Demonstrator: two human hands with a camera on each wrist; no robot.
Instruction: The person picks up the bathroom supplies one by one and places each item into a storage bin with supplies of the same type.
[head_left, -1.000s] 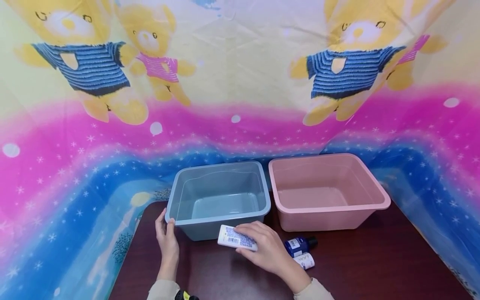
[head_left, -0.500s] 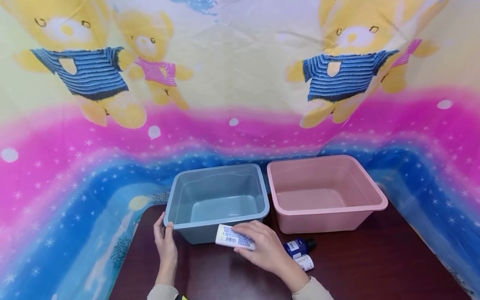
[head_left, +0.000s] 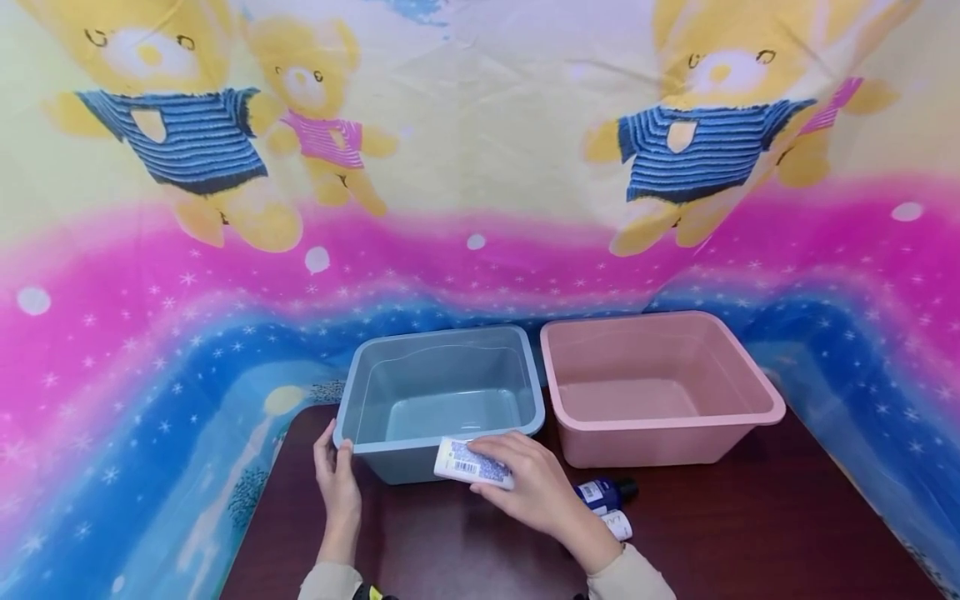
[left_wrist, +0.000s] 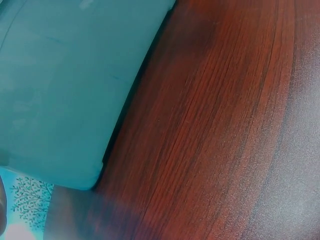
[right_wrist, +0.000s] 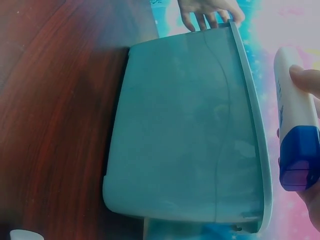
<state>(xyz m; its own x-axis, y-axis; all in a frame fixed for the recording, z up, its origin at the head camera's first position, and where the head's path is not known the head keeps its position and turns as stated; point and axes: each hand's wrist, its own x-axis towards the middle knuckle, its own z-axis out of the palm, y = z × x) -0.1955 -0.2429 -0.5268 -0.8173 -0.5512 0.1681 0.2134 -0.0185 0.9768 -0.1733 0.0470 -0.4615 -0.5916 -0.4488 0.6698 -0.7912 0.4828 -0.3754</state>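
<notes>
1. Our clock centres on the white bottle (head_left: 465, 465), twelve toward the patterned cloth (head_left: 480, 279). Nearest us, toward four, a white container (head_left: 619, 526) lies on the table (head_left: 450, 550), a blue bottle (head_left: 596, 493) beside it. The right forearm crosses them in our view; height unclear. A dipping sleeve could set either one rolling.
2. Right hand (head_left: 532, 483) pinches the white bottle between thumb and fingers, held up off the table before the basin at twelve. We judge its smooth sides could slip if the pinch loosens. The blue cap (right_wrist: 299, 157) looks seated; how tightly, we cannot tell.
3. Left hand (head_left: 337, 483), at nine, grips the blue-gray basin (head_left: 397, 464) by its near-left corner. Uneven pull could swing or tip it; we see no second hand on its far side.
4. Bottle and rim sit near, apart in the right wrist view. Carried too low, the bottle could knock that rim.
5. Farther, toward two, the pink basin (head_left: 645, 447) stands just beside; a shove could bump it.
</notes>
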